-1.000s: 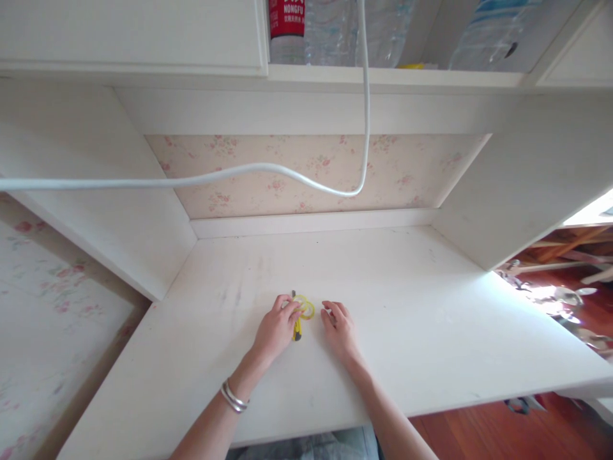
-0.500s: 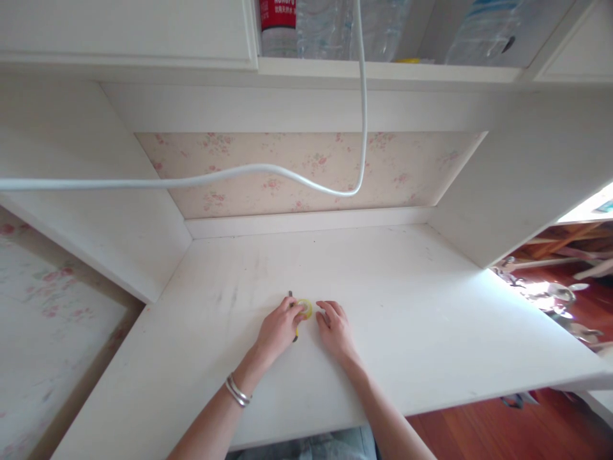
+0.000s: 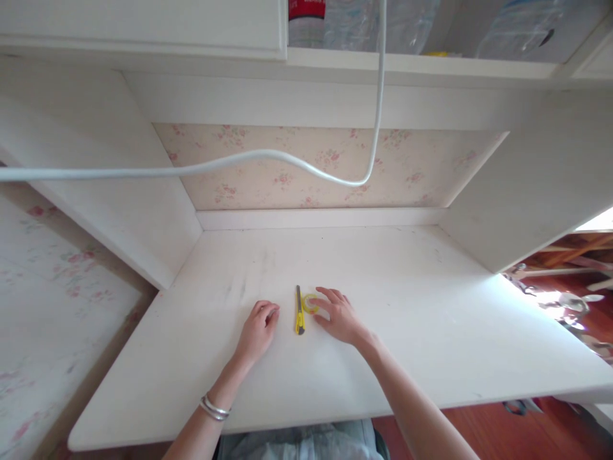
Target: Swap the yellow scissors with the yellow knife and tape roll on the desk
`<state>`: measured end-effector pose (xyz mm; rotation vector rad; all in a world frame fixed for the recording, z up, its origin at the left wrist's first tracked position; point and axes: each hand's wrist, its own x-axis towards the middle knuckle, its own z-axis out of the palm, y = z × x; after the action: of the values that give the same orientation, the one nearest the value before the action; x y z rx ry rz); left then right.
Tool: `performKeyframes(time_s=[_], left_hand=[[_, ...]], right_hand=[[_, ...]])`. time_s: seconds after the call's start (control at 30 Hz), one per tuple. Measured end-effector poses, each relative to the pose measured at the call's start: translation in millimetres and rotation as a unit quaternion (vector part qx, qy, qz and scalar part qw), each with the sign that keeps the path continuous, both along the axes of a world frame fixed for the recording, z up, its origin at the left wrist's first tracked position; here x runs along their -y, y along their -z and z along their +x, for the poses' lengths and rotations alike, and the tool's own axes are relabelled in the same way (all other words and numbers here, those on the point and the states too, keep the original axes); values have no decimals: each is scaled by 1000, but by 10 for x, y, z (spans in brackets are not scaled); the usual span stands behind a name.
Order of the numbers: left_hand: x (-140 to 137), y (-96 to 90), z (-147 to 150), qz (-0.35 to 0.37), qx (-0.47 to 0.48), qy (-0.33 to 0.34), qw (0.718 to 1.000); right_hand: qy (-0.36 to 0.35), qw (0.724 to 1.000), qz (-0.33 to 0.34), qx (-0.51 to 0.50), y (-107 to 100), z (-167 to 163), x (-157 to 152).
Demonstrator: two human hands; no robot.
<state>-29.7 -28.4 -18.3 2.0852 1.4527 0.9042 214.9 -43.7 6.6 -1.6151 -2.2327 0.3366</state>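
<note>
A yellow utility knife [image 3: 299, 313] lies lengthwise on the white desk, its dark end pointing away from me. Right beside it is a small roll of clear tape with a yellow rim [image 3: 310, 304], lying flat. My right hand [image 3: 336, 316] is at the roll with its fingers apart; the index finger reaches over the tape, and the thumb is near its close side. To the left of the knife, my left hand [image 3: 259, 329] rests on the desk with its fingers curled in, and no object shows in it.
A white cable [image 3: 268, 154] hangs across the view in front of the desk's back panel. Plastic bottles [image 3: 352, 25] stand in the shelf above. White side panels [image 3: 536, 185] border the desk [image 3: 407, 358], whose front edge is close to my body.
My left hand has left the tape and knife and moved left, uncovering the knife. My right hand has come left onto the tape roll. The camera view has shifted slightly.
</note>
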Motion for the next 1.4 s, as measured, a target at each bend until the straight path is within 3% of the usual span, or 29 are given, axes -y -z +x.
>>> performKeyframes(time_s=[0.2,0.57,0.77,0.97,1.17,1.4], left_hand=[[99,37,-59,9,-2,6,1000],[117,-2,-53,20,-28,34,999],[118,27,-60,29,-32,37,998],[133,20,-58,35,-39,39,998],[138,2,-46,43,-54,45,997],[141,14,-38,50,-61,46,996]], right_hand=[[-68,996,-31,48,-76,11,-157],[-58,997,-3,59,-48,-43,-176],[-55,998,28,13,-27,18,-176],[50,997,49,-36,77,691,-86],[136,990,31,6,143,1514,152],[136,989,24,50,291,1814,292]])
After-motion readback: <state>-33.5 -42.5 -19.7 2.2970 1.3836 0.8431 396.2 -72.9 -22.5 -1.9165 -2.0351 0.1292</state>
